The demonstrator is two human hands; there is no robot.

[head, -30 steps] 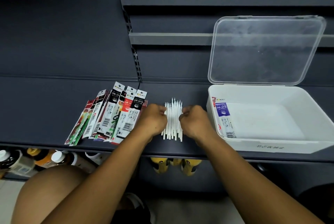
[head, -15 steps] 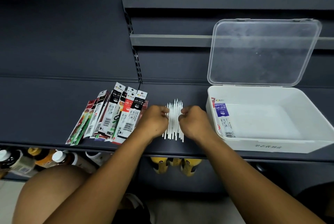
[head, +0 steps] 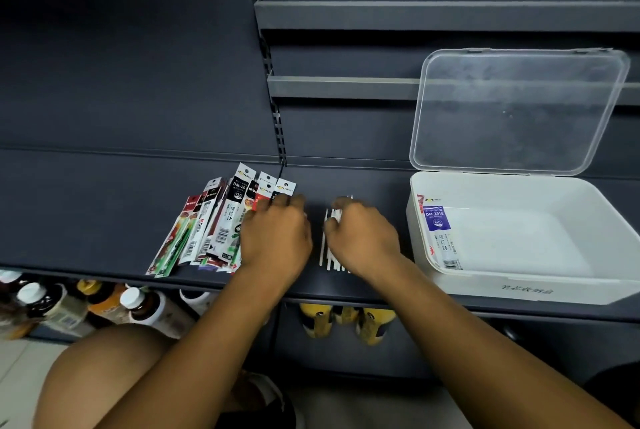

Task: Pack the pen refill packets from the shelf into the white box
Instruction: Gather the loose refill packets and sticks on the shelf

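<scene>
Several pen refill packets [head: 211,224] lie fanned out on the dark shelf [head: 86,214], left of centre. My left hand [head: 277,238] rests over the right end of that fan with its fingers spread, holding nothing. A bundle of thin white refill sticks [head: 327,255] lies on the shelf just to its right. My right hand [head: 362,238] covers most of the bundle, with its fingers curled on the upper ends. The white box [head: 519,286] stands open at the right, and one blue-labelled packet [head: 438,231] leans against its left inner wall.
The box's clear lid [head: 519,110] stands upright against the shelf's back wall. Bottles [head: 138,304] and yellow containers [head: 346,321] sit on the lower shelf below the front edge. My knee [head: 104,376] is at the lower left.
My left hand has left the white sticks and moved left onto the packets, with its fingers now spread. My right hand stays on the sticks. The camera has tilted slightly.
</scene>
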